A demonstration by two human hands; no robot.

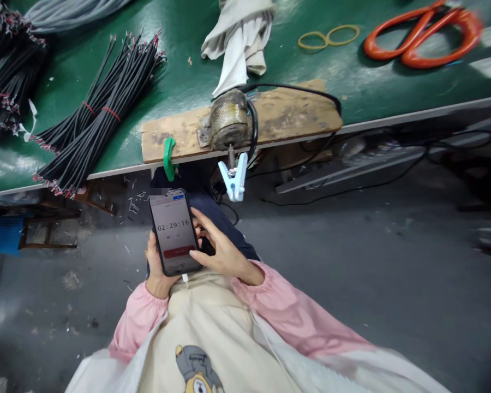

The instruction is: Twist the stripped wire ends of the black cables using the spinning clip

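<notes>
Left hand (pixel 155 267) grips a phone (pixel 175 232) from behind, fingers clamped on its edges; right hand (pixel 219 248), fingers apart, thumb touches the screen

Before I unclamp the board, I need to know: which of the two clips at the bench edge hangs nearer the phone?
The green clip, gripping the wooden board just above the phone; the pale blue clip hangs farther right.

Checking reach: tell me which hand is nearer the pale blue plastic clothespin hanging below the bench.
Right. The right hand is just below the pale blue plastic clothespin; the left hand sits farther down-left, behind the phone.
</notes>
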